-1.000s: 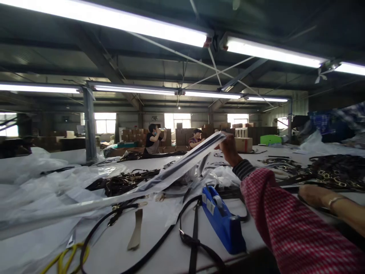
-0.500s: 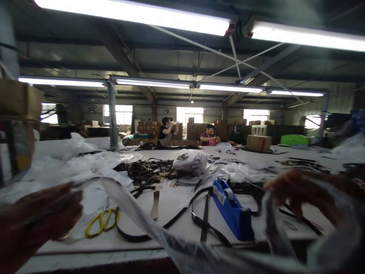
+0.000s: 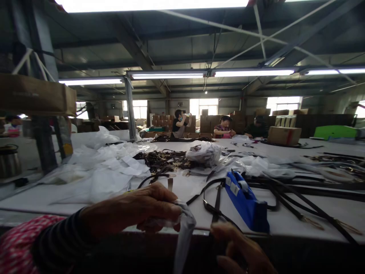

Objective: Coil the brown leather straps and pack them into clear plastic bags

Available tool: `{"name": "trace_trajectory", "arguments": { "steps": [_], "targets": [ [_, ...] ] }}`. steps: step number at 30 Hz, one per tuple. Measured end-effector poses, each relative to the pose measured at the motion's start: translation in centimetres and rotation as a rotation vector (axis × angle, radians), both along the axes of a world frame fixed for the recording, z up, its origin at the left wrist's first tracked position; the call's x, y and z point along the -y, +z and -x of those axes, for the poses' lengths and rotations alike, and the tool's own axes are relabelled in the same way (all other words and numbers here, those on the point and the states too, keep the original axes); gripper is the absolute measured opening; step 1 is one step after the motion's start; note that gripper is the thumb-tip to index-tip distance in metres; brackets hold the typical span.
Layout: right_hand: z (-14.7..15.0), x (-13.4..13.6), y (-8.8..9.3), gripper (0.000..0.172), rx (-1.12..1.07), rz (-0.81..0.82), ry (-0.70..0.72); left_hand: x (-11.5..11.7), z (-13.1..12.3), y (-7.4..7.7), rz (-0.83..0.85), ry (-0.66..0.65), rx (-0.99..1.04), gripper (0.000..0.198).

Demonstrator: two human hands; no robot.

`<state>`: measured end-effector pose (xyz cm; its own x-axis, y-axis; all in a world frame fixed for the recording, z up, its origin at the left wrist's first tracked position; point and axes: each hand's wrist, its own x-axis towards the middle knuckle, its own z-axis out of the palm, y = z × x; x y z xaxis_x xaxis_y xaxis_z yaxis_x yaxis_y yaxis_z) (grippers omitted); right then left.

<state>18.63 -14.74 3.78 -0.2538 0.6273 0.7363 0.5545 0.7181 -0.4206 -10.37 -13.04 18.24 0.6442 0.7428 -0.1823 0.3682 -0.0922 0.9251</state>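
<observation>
Clear bag (image 3: 184,232) hangs limp at the table's (image 3: 57,199) near edge, its top pinched in the left hand (image 3: 134,211), fingers pressed together, likely so it drapes straight; right hand (image 3: 242,251) just beside the lower part, grip cannot be told.

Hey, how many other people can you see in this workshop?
4: a standing person, a seated person in pink and a dark-clothed person beyond the table; another person at the far left. Boxes may hide more.
</observation>
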Motion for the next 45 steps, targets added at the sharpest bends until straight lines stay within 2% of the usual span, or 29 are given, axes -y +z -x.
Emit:
{"name": "trace_trajectory", "arguments": {
  "steps": [2,4,6,8,10,13,18,23,26,29,32,36,39,45],
  "targets": [
    [2.0,-0.1,-0.3,0.053,-0.035,0.065,0.1,-0.1,-0.3,-0.5,-0.038,0.109,-0.066,0.031],
    [4.3,-0.3,-0.2,0.041,-0.099,0.132,0.204,-0.4,-0.5,-0.7,-0.077,0.195,-0.12,0.034],
    [6.0,-0.7,0.1,0.023,-0.142,0.178,0.272,-0.9,-0.4,-0.7,-0.05,0.134,-0.14,0.036],
    [6.6,-1.3,0.2,0.023,-0.126,0.147,0.283,-1.3,0.0,-0.8,0.014,0.034,-0.135,0.042],
    [6.2,-2.1,-0.1,0.026,-0.05,0.031,0.241,-1.6,0.5,-1.3,0.07,-0.003,-0.135,0.04],
    [4.4,-3.4,-0.8,0.035,0.119,-0.17,0.173,-1.7,1.2,-2.5,0.123,0.033,-0.129,0.035],
    [2.0,-4.5,-1.4,0.034,0.25,-0.327,0.114,-1.9,2.0,-4.6,0.116,0.086,-0.094,0.052],
    [1.6,-4.4,-1.6,0.031,0.208,-0.284,0.126,-1.6,2.2,-6.4,0.067,0.115,-0.018,0.066],
    [1.5,-4.7,-1.6,0.029,0.202,-0.269,0.138,-1.2,1.4,-7.3,0.155,0.079,0.033,0.076],
    [1.3,-5.1,-1.6,0.026,0.209,-0.25,0.177,-1.0,0.2,-7.9,0.29,0.053,0.136,0.065],
    [0.9,-5.2,-1.5,0.028,0.206,-0.262,0.178,-1.0,-0.7,-8.9,0.386,0.119,0.246,0.049],
    [0.2,-4.9,-1.4,0.031,0.26,-0.338,0.162,-0.8,-1.1,-10.4,0.365,0.28,0.399,0.038],
    [-0.2,-4.6,-1.4,0.029,0.276,-0.318,0.142,-0.4,-1.0,-11.0,0.358,0.335,0.463,0.02],
    [0.4,-4.1,-1.8,0.027,0.241,-0.16,0.172,-0.2,-2.1,-11.7,0.373,0.346,0.545,0.031]
  ]
}}
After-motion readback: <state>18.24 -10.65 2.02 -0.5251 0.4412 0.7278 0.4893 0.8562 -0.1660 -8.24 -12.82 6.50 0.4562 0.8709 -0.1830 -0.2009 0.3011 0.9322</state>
